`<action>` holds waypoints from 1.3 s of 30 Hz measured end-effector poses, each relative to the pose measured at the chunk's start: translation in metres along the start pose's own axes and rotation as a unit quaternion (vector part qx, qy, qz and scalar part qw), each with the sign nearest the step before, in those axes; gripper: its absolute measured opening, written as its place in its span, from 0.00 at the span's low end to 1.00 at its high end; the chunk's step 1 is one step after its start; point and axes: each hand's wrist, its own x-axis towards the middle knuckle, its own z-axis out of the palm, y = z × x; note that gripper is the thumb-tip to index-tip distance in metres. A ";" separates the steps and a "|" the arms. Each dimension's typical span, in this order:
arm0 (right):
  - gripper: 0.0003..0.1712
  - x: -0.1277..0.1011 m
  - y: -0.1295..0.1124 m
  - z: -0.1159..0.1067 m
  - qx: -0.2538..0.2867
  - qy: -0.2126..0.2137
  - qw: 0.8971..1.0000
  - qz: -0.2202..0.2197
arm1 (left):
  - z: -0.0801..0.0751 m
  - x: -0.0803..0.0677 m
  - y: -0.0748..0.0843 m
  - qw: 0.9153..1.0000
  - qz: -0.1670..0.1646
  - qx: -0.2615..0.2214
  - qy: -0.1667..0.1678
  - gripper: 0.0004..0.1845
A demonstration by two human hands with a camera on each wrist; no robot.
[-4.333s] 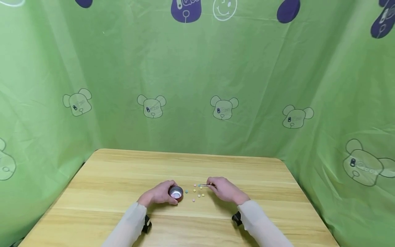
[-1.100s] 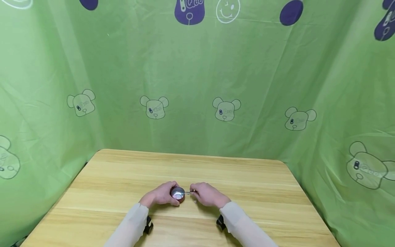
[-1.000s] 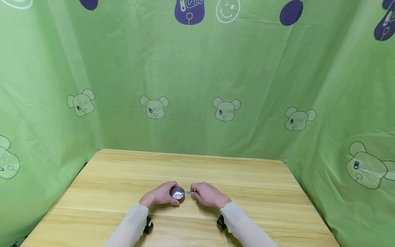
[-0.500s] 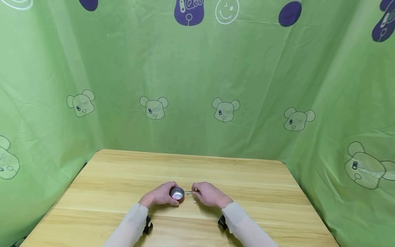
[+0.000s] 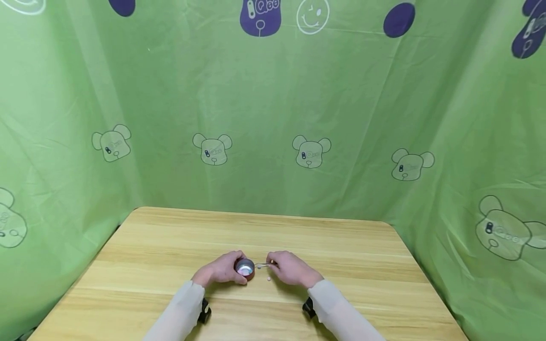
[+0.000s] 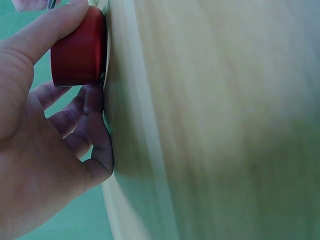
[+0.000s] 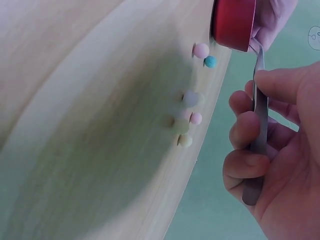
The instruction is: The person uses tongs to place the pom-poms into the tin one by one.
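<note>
My left hand [image 5: 223, 268] grips a small round red tin [image 6: 77, 50] on the table, thumb on one side and fingers on the other. The tin's open top faces up, and pinkish and bluish bits show inside its silvery interior. My right hand [image 5: 291, 268] holds metal tweezers [image 7: 260, 107] between thumb and fingers. Their bent tips are right at the tin's rim, with no ball visible in them. Beside the tin lie a pink ball [image 7: 201, 50] and a teal ball [image 7: 210, 61]. Several more pale balls, including a second pink ball [image 7: 196, 118], lie beneath the right hand.
The wooden table [image 5: 192, 232] runs back to a green curtain [image 5: 264, 94] with printed bear heads, which also hangs at both sides. Dark wrist devices show under each sleeve, one on the left wrist [image 5: 204, 311] and one on the right wrist [image 5: 309, 308].
Since the earliest frame, my right hand has brought the tweezers left from the scattered balls to the tin. Over the last second, the tips have drawn back slightly right from the tin's opening.
</note>
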 end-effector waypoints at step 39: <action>0.05 -0.041 0.044 -0.020 0.023 0.016 0.997 0.067 | 0.001 0.001 -0.002 1.000 -0.001 -0.004 -0.001 0.26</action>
